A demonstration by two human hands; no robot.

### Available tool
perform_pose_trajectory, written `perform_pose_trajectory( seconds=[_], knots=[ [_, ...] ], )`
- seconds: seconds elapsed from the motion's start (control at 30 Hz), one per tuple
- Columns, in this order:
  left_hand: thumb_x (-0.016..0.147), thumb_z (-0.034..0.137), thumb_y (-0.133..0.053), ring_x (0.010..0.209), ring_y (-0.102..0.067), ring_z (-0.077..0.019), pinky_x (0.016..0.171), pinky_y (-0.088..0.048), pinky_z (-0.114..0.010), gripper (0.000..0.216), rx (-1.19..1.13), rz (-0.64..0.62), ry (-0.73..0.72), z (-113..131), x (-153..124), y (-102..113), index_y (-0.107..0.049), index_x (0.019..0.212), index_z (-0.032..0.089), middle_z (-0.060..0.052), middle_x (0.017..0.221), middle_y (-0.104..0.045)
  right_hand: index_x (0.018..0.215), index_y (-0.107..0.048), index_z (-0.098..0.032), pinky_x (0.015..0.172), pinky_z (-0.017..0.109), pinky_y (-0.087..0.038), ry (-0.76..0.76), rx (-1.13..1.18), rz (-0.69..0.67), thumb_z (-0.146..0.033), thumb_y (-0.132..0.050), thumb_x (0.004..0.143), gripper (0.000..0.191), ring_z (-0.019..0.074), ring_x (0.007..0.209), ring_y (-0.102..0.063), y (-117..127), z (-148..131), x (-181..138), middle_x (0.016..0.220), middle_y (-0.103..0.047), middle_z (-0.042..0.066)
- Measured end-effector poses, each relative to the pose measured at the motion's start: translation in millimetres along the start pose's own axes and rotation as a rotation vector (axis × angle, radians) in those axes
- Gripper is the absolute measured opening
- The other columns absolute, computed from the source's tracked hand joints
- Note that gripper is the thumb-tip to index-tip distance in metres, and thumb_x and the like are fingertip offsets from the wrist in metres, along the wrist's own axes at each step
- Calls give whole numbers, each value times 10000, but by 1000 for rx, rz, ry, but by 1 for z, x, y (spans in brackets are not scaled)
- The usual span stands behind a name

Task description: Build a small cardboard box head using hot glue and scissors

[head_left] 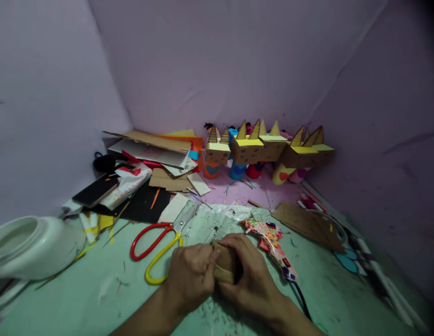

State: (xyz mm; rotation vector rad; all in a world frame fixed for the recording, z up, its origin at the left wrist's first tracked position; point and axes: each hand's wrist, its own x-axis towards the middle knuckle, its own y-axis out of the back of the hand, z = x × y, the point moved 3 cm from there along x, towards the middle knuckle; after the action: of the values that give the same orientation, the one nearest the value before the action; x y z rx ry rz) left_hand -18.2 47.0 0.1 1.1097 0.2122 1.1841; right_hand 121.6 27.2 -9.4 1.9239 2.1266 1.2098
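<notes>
Between my two hands is a brown cardboard piece (224, 266), curved or box-like; its full shape is hidden by fingers. My left hand (194, 273) is closed, thumb and fingers pressed on the piece's left side. Wrapped round its right side is my right hand (250, 277), with the thumb low and the fingers over the top. Scissors (176, 227) with one red and one yellow handle lie open just left of my left hand. A hot glue gun (269, 238) covered in a colourful pattern lies beyond my right hand, its black cord trailing toward me.
Cardboard figures (250, 150) with horns and coloured tube bodies stand along the back wall. Stacked cardboard and paper (157, 147) fill the back left. A white ceramic pot (45, 247) lies at left. At right are a cardboard sheet (308, 226) and several markers.
</notes>
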Motion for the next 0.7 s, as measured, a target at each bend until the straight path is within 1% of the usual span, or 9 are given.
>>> perform_pose_trajectory(
  seconds=[0.07,0.13,0.2,0.3,0.37,0.47,0.53,0.63,0.7],
  knots=[
    [901,242,-347,444,-461,-115,487,-290,-252,354,-108,-23,36,-4,1,-3,-426,560,192,16,481,-474,1039,-517,-197,721,310,-495,-24,21,11,-71,-609,579,486,197,834,-578,0,2,1,945,-580,48],
    [893,294,-352,426,-382,-99,473,-273,-243,378,-255,-63,122,-8,3,-8,-353,526,202,44,462,-375,1007,-530,-184,695,310,-495,-68,40,15,-90,-614,570,455,196,799,-583,0,5,2,914,-587,45],
    [874,353,-354,447,-354,-103,473,-276,-240,388,-403,-69,224,-12,6,-12,-313,515,211,52,471,-323,997,-537,-176,693,319,-502,-137,65,16,-113,-635,563,450,201,792,-591,1,8,2,907,-595,45],
    [846,398,-376,464,-343,-113,468,-270,-245,392,-459,-15,328,-16,11,-15,-321,503,216,51,476,-326,993,-552,-175,715,333,-512,-209,119,9,-138,-664,556,453,212,812,-603,0,9,3,922,-608,46],
    [829,380,-417,483,-353,-121,488,-266,-254,370,-425,71,373,-19,13,-12,-342,506,216,47,481,-348,998,-566,-180,752,342,-518,-240,198,3,-139,-682,543,471,221,844,-612,0,8,3,949,-624,47],
    [818,333,-446,523,-402,-135,528,-295,-258,301,-403,213,435,-25,15,0,-412,547,208,33,518,-421,1025,-590,-183,814,365,-520,-406,410,12,-181,-762,509,544,249,899,-631,2,10,3,984,-665,55],
    [811,314,-454,552,-444,-141,544,-328,-250,229,-420,291,461,-31,15,11,-487,617,197,22,563,-476,1055,-607,-183,827,374,-522,-531,632,26,-287,-799,531,568,266,925,-643,3,12,4,1002,-690,66],
    [788,306,-486,549,-437,-130,532,-332,-229,168,-457,387,493,-40,15,29,-554,697,182,29,580,-481,1048,-636,-199,766,371,-549,-678,1021,76,-506,-694,681,482,259,896,-672,4,12,6,996,-717,67],
    [756,320,-541,487,-357,-109,483,-275,-224,219,-471,405,510,-43,15,37,-536,588,179,45,500,-420,987,-651,-211,677,366,-569,-811,1185,123,-571,-620,742,437,240,811,-690,4,11,8,912,-733,55]
  ],
)
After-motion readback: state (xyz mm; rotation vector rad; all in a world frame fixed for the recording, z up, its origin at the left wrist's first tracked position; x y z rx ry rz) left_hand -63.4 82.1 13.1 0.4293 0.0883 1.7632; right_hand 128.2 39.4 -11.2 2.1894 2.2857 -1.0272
